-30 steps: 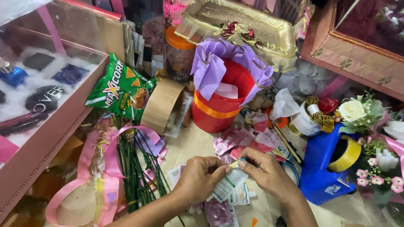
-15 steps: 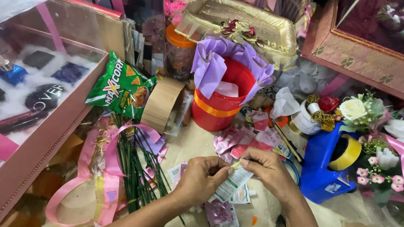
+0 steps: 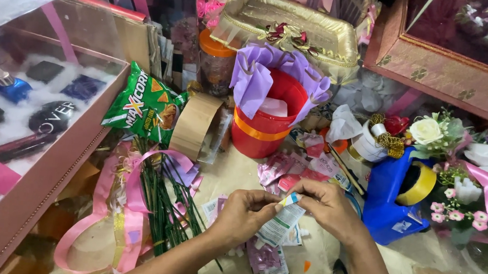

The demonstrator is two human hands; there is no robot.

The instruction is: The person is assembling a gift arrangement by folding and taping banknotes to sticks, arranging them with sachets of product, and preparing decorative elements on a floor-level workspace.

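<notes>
Both hands at lower centre of frame. My left hand (image 3: pixel 245 210) and my right hand (image 3: pixel 324 207) each pinch, fingers closed, one small sachet (image 3: pixel 281 224): white, flat, crumpled, green print, blue-yellow strip at its top edge. More sachets lie loose under it, count unclear. Left of them: one bundle of green stems (image 3: pixel 161 205), one pink ribbon (image 3: pixel 130 203). Right: one blue tape dispenser (image 3: pixel 389 211). Further up: one red bucket (image 3: pixel 264 121), one green snack bag (image 3: pixel 141 102).
</notes>
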